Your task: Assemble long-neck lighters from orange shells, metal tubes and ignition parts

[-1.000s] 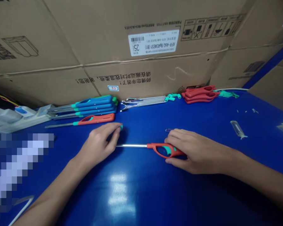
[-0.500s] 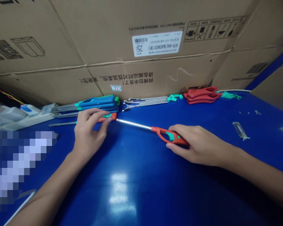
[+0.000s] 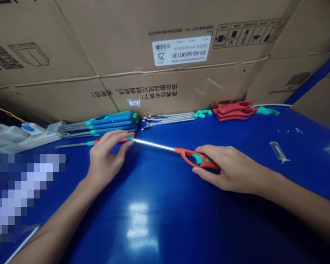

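In the head view, my right hand [image 3: 232, 168] is wrapped round the red handle of a long-nosed gas lighter [image 3: 185, 152]. Its trigger is green, and its bare silver tube points left toward my left hand [image 3: 107, 152]. That hand pinches a small green sleeve [image 3: 130, 138] between thumb and fingers, right at the tube's tip; whether the tip is inside it I cannot tell. Behind my left fingers lies another red lighter [image 3: 96, 140], partly hidden, with a green collar and grey tube.
Blue lighters [image 3: 112, 123] are stacked at the back left beside a power strip [image 3: 41, 135]. Silver tubes with wires [image 3: 173, 118], green sleeves [image 3: 202, 113], red handle shells [image 3: 233, 110] and green triggers [image 3: 266, 110] line the cardboard wall [image 3: 126, 47]. A clear part [image 3: 278, 152] lies right.
My left hand has moved slightly right, bringing the green sleeve up to the tip of the lighter's tube. My right hand holds the lighter nearly still.
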Demonstrator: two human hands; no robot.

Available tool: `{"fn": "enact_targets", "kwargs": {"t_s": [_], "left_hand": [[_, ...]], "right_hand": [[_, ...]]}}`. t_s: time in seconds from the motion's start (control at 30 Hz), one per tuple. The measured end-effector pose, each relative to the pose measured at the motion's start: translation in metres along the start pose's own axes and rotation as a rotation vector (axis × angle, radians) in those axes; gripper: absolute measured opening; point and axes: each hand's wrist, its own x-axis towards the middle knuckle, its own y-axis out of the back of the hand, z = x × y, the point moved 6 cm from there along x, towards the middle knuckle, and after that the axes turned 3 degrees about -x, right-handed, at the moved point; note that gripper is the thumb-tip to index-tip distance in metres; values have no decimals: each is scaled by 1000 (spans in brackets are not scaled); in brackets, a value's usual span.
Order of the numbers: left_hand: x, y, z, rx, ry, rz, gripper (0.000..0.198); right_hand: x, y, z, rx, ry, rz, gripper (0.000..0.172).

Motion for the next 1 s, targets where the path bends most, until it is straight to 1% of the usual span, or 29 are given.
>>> {"fn": "enact_targets", "kwargs": {"t_s": [0.13, 0.27, 0.47, 0.67, 0.87, 1.0], "left_hand": [[-1, -1, -2, -43, -2, -9, 12], [-4, -4, -2, -84, -5, -52, 14], [-3, -7, 6, -70, -59, -114, 21], [-4, -9, 9, -62, -96, -194, 13], [-7, -12, 8, -95, -95, -268, 11], [-8, -15, 8, -109, -79, -322, 14]], "right_hand": [[0, 0, 1, 3, -3, -7, 26], [1, 0, 1, -1, -12, -12, 25], [0, -2, 0, 8, 17, -15, 25], [1, -4, -2, 1, 54, -43, 26], [2, -7, -1, 59, 11, -125, 26], [0, -8, 2, 36, 14, -103, 29]]}}
